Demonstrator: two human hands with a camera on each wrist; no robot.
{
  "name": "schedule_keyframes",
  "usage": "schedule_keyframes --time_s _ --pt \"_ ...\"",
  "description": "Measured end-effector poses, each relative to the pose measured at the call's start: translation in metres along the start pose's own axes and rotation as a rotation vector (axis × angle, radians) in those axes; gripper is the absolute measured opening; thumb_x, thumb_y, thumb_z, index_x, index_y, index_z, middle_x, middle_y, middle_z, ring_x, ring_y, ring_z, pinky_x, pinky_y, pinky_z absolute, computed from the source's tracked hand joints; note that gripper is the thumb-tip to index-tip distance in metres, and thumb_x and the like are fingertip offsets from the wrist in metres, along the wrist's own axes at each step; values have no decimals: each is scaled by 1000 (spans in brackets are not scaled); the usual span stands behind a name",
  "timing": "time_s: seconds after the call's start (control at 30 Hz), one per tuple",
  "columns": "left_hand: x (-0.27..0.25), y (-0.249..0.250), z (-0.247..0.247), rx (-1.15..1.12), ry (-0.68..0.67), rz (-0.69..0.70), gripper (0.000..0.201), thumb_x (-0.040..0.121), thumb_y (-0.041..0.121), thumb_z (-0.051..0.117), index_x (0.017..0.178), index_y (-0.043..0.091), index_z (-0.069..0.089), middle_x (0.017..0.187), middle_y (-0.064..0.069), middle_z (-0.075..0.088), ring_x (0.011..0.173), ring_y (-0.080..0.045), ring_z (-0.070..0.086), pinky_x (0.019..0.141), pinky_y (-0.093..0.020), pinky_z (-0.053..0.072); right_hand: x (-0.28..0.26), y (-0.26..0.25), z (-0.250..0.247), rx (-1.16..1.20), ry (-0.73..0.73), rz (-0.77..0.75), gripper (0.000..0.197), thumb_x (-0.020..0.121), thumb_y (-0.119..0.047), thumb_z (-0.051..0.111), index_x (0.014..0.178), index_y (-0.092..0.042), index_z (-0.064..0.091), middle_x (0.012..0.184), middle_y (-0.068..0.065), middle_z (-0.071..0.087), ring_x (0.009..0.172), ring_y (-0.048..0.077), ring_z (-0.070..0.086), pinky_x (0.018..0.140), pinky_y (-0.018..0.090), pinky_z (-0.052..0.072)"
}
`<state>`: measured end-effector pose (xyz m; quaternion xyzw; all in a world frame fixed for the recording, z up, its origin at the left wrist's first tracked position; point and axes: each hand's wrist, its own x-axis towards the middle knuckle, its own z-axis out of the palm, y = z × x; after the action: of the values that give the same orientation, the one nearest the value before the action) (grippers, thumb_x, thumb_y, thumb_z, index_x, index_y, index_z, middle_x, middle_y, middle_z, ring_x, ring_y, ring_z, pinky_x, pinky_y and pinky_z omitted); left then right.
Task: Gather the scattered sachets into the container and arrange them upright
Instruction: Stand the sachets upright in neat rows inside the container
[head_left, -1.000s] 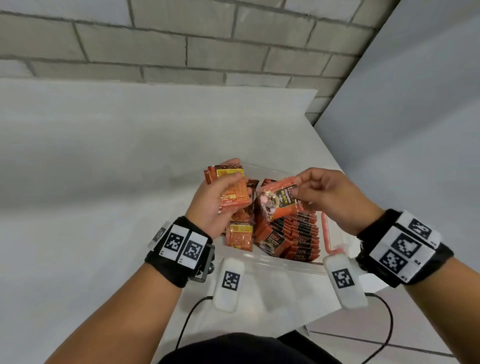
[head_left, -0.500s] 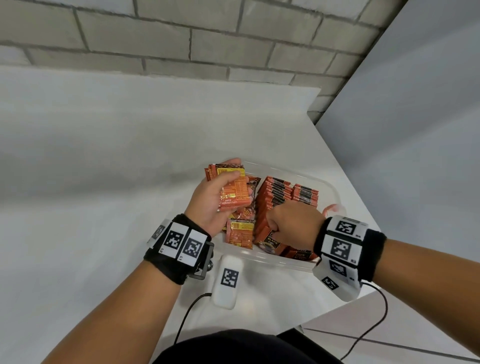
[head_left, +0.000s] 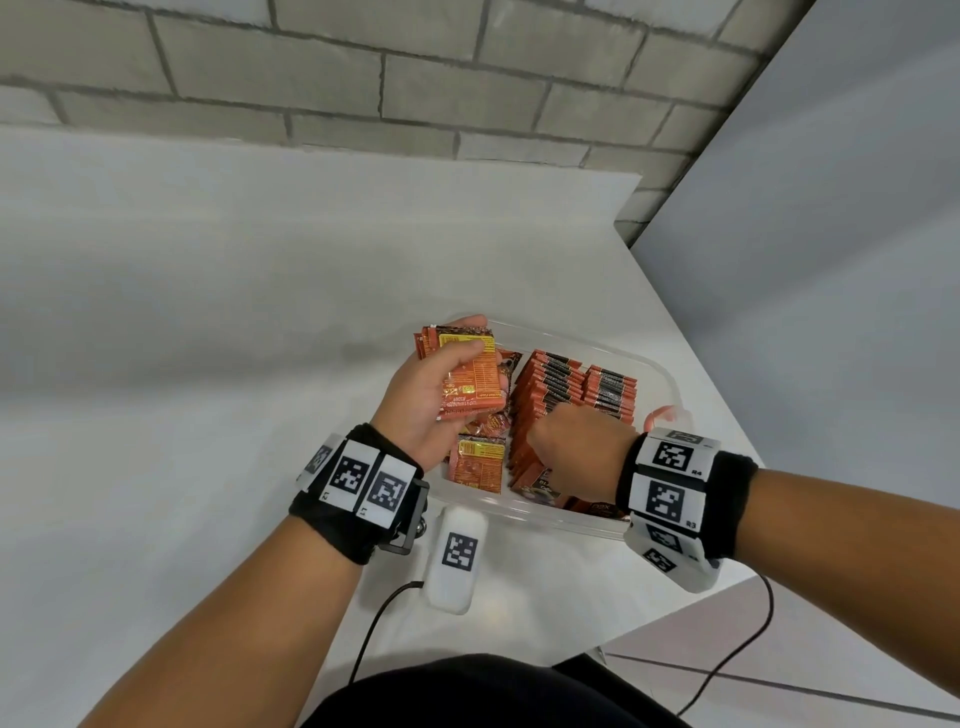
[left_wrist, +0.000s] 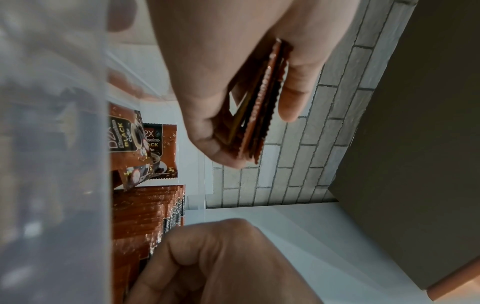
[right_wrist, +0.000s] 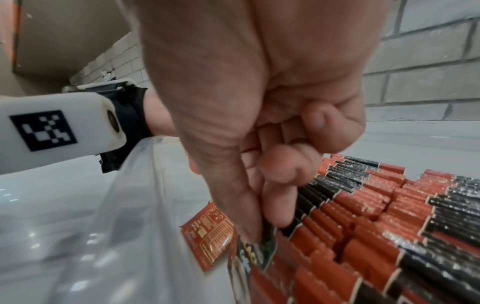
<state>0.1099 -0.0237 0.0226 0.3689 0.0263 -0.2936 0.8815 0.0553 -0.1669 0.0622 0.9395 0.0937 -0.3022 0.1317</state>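
Right hand (head_left: 576, 447) has dropped into the container (head_left: 660, 364), grip pinching a half-hidden sachet (right_wrist: 259, 253); left hand (head_left: 431, 395) grips a stack (head_left: 470, 379).

Soft even light, wide-angle edge bending, wrist views blurred up close

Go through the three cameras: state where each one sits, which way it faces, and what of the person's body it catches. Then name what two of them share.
Head: on the person's head, looking forward and down at the container on the white table; both forearms, left hand and right hand show.
Left wrist: along the left hand at its stack of sachets; right hand's knuckles below.
Right wrist: along the right hand, pinching one sachet at the upright rows; left wristband beside.
Shared: head and right wrist both show the upright rows.
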Motion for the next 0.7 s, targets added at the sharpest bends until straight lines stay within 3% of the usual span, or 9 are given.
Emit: schedule_keyframes --time_s 0.1,0.23,0.4,0.5,0.57,0.63,0.7 --pt "0 0 0 -6 -10 -3 42 75 18 62 117 16 60 83 -8 65 69 -21 65 68 -35 51 0 4 3 29 5 15 27 86 -1 53 64 -9 39 65 1 38 55 15 43 46 22 34" --pt "0 0 0 -6 -6 -12 42 76 18 61 118 15 59 82 -8 65 69 -22 65 67 -34 51 -2 8 5 58 22 12 3 87 -8 54 86 -8 57 74 3 50 65 20 51 47 22 35" --pt "-2 1 0 56 -11 -86 30 93 9 45 119 11 58 87 -14 67 76 -28 65 65 -36 55 -12 24 0 145 178 72 19 90 -35 55 91 -16 56 81 0 61 73 18 57 54 25 42" --pt "-5 0 4 165 -54 -107 34 92 2 47 123 12 58 99 -15 69 84 -26 68 73 -39 57 -18 42 -10 436 374 119 20 90 -40 57 98 -23 56 87 -4 65 74 14 60 65 27 48" --pt "-8 -2 10 213 -101 -109 36 90 -2 52 122 13 59 101 -12 70 86 -24 69 74 -37 58 -23 47 -16 733 480 97 21 90 -39 58 107 -26 56 90 -8 65 73 7 60 64 18 46" --pt "-10 -5 16 238 -142 -115 39 87 -4 54 123 10 57 100 -12 70 87 -24 69 73 -35 59 -29 45 -17 940 479 39 27 89 -36 61 115 -30 55 93 -11 65 77 3 60 66 14 45" --pt "-11 -9 21 254 -167 -120 40 83 -3 58 121 9 58 99 -13 70 87 -25 69 74 -36 59 -32 41 -11 1041 456 -28 30 87 -29 66 115 -29 57 91 -7 65 81 12 63 73 24 51"
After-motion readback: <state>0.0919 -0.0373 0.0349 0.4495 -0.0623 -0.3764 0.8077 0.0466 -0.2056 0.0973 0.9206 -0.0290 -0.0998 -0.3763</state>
